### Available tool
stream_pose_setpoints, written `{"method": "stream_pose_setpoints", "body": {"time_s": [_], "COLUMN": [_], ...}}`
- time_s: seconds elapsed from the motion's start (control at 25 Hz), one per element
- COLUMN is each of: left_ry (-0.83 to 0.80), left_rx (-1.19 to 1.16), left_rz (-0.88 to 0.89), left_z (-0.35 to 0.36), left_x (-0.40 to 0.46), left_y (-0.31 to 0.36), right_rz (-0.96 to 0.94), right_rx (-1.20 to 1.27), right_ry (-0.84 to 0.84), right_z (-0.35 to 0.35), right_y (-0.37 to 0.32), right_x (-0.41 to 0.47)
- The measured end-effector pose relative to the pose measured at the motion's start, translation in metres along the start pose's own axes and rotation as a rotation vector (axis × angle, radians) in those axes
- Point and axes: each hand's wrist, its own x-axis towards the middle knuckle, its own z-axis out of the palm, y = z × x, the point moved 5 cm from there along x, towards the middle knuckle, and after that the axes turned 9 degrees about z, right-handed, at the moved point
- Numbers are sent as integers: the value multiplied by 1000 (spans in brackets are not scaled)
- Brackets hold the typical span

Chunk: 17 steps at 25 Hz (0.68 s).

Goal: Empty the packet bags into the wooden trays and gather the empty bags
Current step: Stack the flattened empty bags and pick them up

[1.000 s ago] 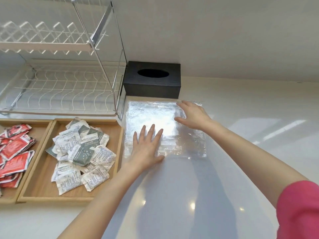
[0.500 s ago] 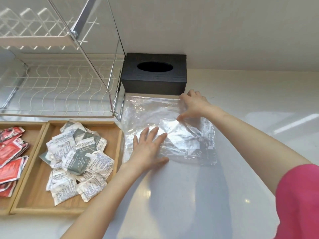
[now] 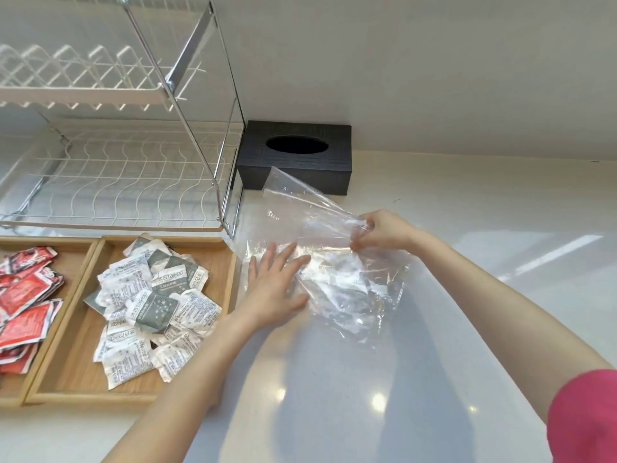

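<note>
From the head view, the clear plastic bags (image 3: pixel 337 279) lay crumpled on the white counter (image 3: pixel 384 379) just right of the wooden trays (image 3: pixel 230 272), the left hand (image 3: pixel 277 289) spread flat on their near-left part while the right hand (image 3: pixel 384 230) pinched a gathered fold, lifting one corner in front of the black tissue box (image 3: pixel 297 158). The right-hand tray held grey-and-white packets (image 3: pixel 153 299), the left one red packets (image 3: pixel 23 295). A wire dish rack (image 3: pixel 117 168) stood behind both trays, and bare counter lay to the right and toward the person.
</note>
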Motion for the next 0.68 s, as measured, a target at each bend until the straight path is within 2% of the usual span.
{"method": "stream_pose_setpoints", "body": {"time_s": [0.16, 0.24, 0.32, 0.48, 0.56, 0.68], "left_ry": [224, 301, 265, 259, 284, 307], "left_rx": [-168, -409, -674, -1146, -1231, -1221], "left_rz": [-117, -222, -326, -411, -413, -421], "left_z": [-11, -13, -7, 1, 1, 2], "left_x": [-16, -25, -31, -37, -42, -52], "left_y": [7, 11, 18, 33, 37, 38], "right_rz": [31, 45, 47, 57, 88, 106], "right_rx": [348, 490, 585, 677, 645, 550], "right_ry": [18, 52, 99, 176, 253, 321], "right_z": [3, 8, 15, 32, 39, 49], "right_y": [28, 40, 48, 55, 57, 56], "right_x": [-39, -58, -73, -95, -104, -117]}}
